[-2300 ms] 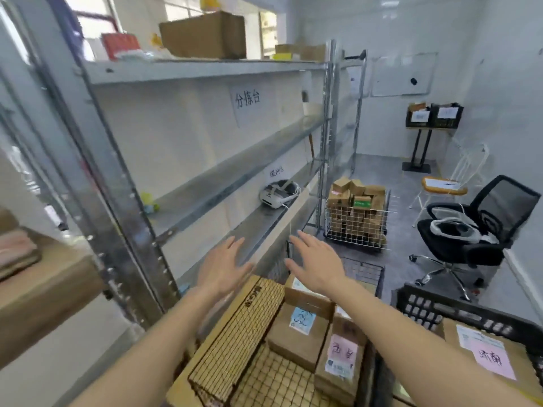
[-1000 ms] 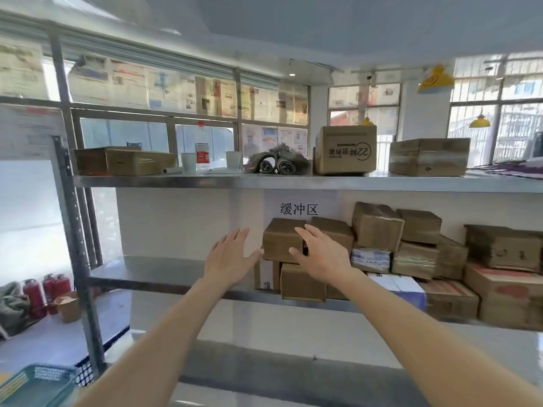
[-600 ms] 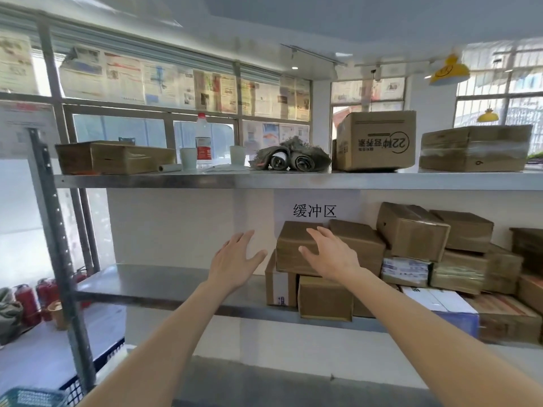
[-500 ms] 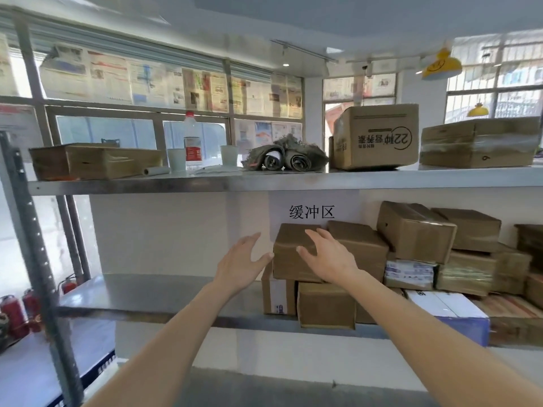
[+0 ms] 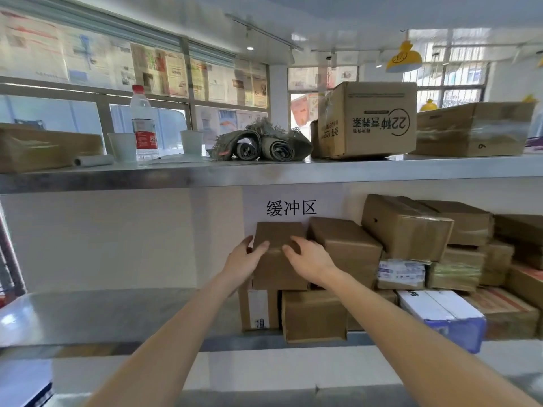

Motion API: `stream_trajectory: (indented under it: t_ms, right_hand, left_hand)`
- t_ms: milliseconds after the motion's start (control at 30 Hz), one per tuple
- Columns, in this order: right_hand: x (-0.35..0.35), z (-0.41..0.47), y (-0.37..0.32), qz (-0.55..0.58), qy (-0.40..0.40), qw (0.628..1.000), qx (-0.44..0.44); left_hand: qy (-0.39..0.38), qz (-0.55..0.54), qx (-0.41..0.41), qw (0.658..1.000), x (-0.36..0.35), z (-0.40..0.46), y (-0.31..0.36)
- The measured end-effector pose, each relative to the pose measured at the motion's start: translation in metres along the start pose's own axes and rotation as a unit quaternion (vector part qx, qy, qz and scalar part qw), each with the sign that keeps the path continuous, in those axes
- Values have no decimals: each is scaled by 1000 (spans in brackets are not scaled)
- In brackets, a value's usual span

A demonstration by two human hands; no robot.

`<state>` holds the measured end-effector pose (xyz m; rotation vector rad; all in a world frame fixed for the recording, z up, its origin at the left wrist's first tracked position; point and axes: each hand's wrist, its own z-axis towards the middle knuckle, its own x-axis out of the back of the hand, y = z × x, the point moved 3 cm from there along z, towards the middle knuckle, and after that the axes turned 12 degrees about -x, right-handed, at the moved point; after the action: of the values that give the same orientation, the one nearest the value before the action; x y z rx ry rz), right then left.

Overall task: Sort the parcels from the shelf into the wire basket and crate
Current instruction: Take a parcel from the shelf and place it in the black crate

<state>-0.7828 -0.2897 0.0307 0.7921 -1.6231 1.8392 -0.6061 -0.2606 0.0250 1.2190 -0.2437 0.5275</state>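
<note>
A pile of taped brown parcels (image 5: 405,227) fills the right part of the middle steel shelf (image 5: 117,315). The top left one is a plain brown parcel (image 5: 279,233) lying on two lower boxes. My left hand (image 5: 241,262) holds its left front corner, thumb on the front face and fingers round the side. My right hand (image 5: 311,259) rests on its front upper edge with fingers laid loosely over it. The wire basket and the crate are out of view.
The upper shelf carries a water bottle (image 5: 143,127), two white cups, a rolled cloth (image 5: 261,143) and a large printed carton (image 5: 370,118). A white and blue parcel (image 5: 440,312) juts over the middle shelf's front edge. The shelf's left half is bare steel.
The view swung from the basket and crate up to the shelf. Both hands reached forward and now touch the top left parcel, which has not moved.
</note>
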Motion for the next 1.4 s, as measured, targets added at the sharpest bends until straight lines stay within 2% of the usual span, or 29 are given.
stream_trajectory:
  t_ms: [233,467,567,700,867,1000,1133,1267,1300,1400]
  right_hand:
    - [-1,-9,-6,40,9,999,-18]
    - [-1,-50,-31,57,46,997,-8]
    - [-6,-78,-44,53,63,997,-8]
    - [-12,-119,-65,53,66,996,-12]
    - [-25,-177,-97,35,73,997,-19]
    - [-45,-214,-116,56,47,997,-29]
    - [-52,-250,-129,87,23,995,-32]
    - [-55,-273,-135,115,16,992,-41]
    - [-54,-281,-139,139,24,990,-32]
    - [-46,-298,-142,199,49,979,-9]
  left_hand:
    - [8,-118,31,992,8,-2,-6]
    - [34,-253,50,965,29,-28,1]
    - [30,-268,58,961,44,-49,1]
    - [13,-248,0,969,73,-81,-1]
    - [6,-242,-12,970,111,-131,7]
    - [13,-255,-24,967,127,-166,3]
    - [48,-374,-12,926,144,-204,9]
    - [9,-508,-7,861,155,-226,24]
    - [7,-513,-4,858,161,-234,28]
    - [10,-468,-29,883,161,-236,28]
